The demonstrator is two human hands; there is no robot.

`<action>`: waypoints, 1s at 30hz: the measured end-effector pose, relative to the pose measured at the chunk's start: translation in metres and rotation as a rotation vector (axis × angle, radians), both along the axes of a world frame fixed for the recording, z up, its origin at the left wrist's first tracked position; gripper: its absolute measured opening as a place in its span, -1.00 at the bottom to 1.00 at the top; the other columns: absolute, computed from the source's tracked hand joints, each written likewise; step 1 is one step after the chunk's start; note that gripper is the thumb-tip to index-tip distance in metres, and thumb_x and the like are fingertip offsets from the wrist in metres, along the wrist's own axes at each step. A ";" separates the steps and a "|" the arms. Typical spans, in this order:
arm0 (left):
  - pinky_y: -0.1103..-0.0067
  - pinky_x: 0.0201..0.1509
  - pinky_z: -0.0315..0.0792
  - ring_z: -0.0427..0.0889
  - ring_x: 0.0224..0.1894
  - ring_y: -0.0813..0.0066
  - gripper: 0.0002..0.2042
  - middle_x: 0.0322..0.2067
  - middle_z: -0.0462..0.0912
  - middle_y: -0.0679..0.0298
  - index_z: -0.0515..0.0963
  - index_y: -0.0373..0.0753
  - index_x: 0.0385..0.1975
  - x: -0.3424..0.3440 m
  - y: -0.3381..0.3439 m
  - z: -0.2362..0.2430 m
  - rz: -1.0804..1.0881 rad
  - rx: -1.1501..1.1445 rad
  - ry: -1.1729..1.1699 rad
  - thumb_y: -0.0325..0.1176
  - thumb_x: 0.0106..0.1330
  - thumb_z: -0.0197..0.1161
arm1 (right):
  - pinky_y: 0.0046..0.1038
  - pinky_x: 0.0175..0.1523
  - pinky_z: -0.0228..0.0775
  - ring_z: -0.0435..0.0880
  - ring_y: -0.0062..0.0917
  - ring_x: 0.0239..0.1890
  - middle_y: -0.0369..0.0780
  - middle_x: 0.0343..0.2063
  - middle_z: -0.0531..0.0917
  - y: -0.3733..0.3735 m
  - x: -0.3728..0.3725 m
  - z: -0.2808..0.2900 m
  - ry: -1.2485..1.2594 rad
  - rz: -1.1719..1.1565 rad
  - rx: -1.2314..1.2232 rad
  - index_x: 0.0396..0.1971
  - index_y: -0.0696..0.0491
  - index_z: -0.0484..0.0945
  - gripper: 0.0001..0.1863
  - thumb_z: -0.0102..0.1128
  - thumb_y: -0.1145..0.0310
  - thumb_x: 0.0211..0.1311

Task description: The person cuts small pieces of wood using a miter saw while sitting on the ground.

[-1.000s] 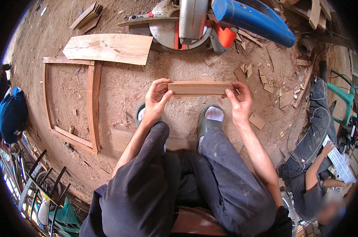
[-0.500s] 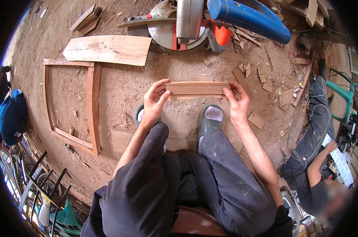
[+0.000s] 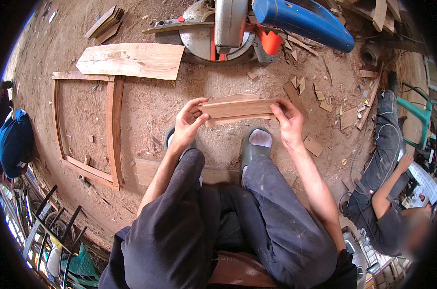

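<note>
Between my hands is a short brown wooden strip (image 3: pixel 239 109), held up by its two ends above the ground. My left hand (image 3: pixel 190 120) pinches the left end between thumb and fingers. At the other end, my right hand (image 3: pixel 289 121) grips it the same way. The strip tilts slightly, its right end a little farther from me. Behind it, a paler wooden board (image 3: pixel 234 98) shows along the far and near edges; most of it is covered by the strip.
A miter saw (image 3: pixel 228 29) with a blue handle stands ahead. To the left lie a wooden frame (image 3: pixel 113 130) and a pale board (image 3: pixel 131 61). Wood scraps (image 3: pixel 314 146) litter the right side. Another person (image 3: pixel 372 192) sits at the right. A plank (image 3: pixel 218 176) lies beneath my legs.
The strip has turned slightly, its left end dropping toward me, and more of the paler board shows. At the right, the other person's arm and head have shifted.
</note>
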State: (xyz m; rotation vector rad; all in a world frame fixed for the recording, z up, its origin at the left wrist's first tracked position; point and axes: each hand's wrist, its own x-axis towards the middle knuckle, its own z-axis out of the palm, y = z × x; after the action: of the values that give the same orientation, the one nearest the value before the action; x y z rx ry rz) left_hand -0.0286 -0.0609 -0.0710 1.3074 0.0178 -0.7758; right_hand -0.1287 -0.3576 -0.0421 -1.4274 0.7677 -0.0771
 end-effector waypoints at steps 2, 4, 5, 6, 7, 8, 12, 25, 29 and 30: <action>0.54 0.18 0.46 0.61 0.00 0.57 -0.61 -0.06 0.68 0.30 0.52 -0.26 0.23 0.007 0.001 0.002 -0.129 -0.030 0.065 -0.47 0.40 0.31 | -0.55 -0.02 0.53 0.68 -0.63 -0.12 -0.23 -0.15 0.73 -0.011 0.006 -0.001 0.054 0.114 -0.048 0.03 0.22 0.66 -0.63 0.46 0.37 0.30; 0.56 0.14 0.46 0.60 -0.04 0.59 -0.63 -0.11 0.67 0.33 0.54 -0.27 0.18 0.010 0.004 -0.001 -0.346 0.055 0.091 -0.45 0.39 0.33 | -0.55 -0.02 0.53 0.69 -0.63 -0.12 -0.22 -0.16 0.75 -0.023 0.015 -0.001 0.095 0.284 -0.048 0.03 0.21 0.66 -0.63 0.46 0.36 0.30; 0.57 0.12 0.46 0.60 -0.06 0.60 -0.64 -0.14 0.67 0.35 0.55 -0.27 0.16 0.013 0.007 0.000 -0.449 0.104 0.101 -0.44 0.39 0.34 | -0.55 -0.02 0.53 0.70 -0.63 -0.12 -0.22 -0.17 0.76 -0.026 0.025 0.002 0.111 0.374 -0.043 0.03 0.21 0.66 -0.63 0.46 0.35 0.30; 0.58 0.07 0.45 0.59 -0.10 0.63 -0.70 -0.20 0.67 0.37 0.58 -0.29 0.09 0.016 0.009 0.002 -0.578 0.175 0.091 -0.38 0.42 0.34 | -0.55 -0.02 0.53 0.70 -0.63 -0.12 -0.22 -0.18 0.76 -0.025 0.037 0.007 0.155 0.437 -0.032 0.03 0.20 0.67 -0.63 0.46 0.35 0.30; 0.58 0.05 0.45 0.59 -0.11 0.63 -0.72 -0.21 0.67 0.37 0.58 -0.29 0.08 0.014 0.010 0.002 -0.609 0.153 0.077 -0.36 0.44 0.33 | -0.55 -0.02 0.53 0.70 -0.63 -0.11 -0.23 -0.18 0.77 -0.023 0.050 0.012 0.199 0.501 -0.020 0.03 0.19 0.67 -0.63 0.46 0.34 0.30; 0.58 0.04 0.45 0.59 -0.12 0.63 -0.73 -0.22 0.67 0.37 0.58 -0.29 0.06 0.011 0.008 0.002 -0.642 0.122 0.061 -0.35 0.45 0.32 | -0.55 -0.02 0.53 0.71 -0.63 -0.11 -0.23 -0.19 0.77 -0.022 0.062 0.017 0.246 0.562 -0.017 0.03 0.18 0.68 -0.64 0.46 0.34 0.30; 0.54 -0.01 0.51 0.61 -0.15 0.61 -0.76 -0.24 0.67 0.34 0.57 -0.31 0.01 -0.002 -0.010 0.000 -0.504 0.091 -0.002 -0.31 0.50 0.28 | -0.54 -0.03 0.55 0.72 -0.61 -0.15 -0.24 -0.18 0.76 -0.024 0.096 0.008 0.144 0.561 -0.052 0.07 0.15 0.66 -0.60 0.44 0.28 0.32; 0.61 -0.09 0.52 0.63 -0.22 0.64 -0.83 -0.32 0.71 0.30 0.58 -0.35 -0.07 0.024 -0.042 -0.058 0.097 0.258 -0.074 -0.40 0.49 0.29 | -0.49 -0.20 0.62 0.72 -0.55 -0.22 -0.16 -0.16 0.72 0.034 0.090 -0.056 0.167 0.533 0.075 0.21 0.17 0.47 -0.51 0.30 0.18 0.45; 0.61 -0.18 0.51 0.61 -0.31 0.66 -0.83 -0.38 0.69 0.31 0.59 -0.34 -0.09 0.028 -0.042 -0.058 0.191 0.273 -0.100 -0.39 0.45 0.32 | -0.49 -0.31 0.63 0.75 -0.53 -0.29 -0.09 -0.12 0.73 0.061 0.090 -0.069 0.238 0.527 0.195 0.22 0.29 0.43 -0.47 0.27 0.21 0.48; 0.60 -0.21 0.51 0.60 -0.33 0.65 -0.83 -0.40 0.69 0.31 0.59 -0.34 -0.10 0.029 -0.042 -0.058 0.196 0.307 -0.127 -0.39 0.45 0.33 | -0.49 -0.31 0.63 0.75 -0.52 -0.31 -0.08 -0.13 0.73 0.065 0.091 -0.067 0.241 0.523 0.262 0.23 0.31 0.43 -0.46 0.26 0.21 0.48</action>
State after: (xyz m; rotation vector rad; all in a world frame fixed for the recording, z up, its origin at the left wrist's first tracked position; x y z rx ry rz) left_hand 0.0006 -0.1029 -0.1291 1.6169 0.1670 -0.5345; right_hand -0.0373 -0.2927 -0.1093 -1.3563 0.5509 0.5872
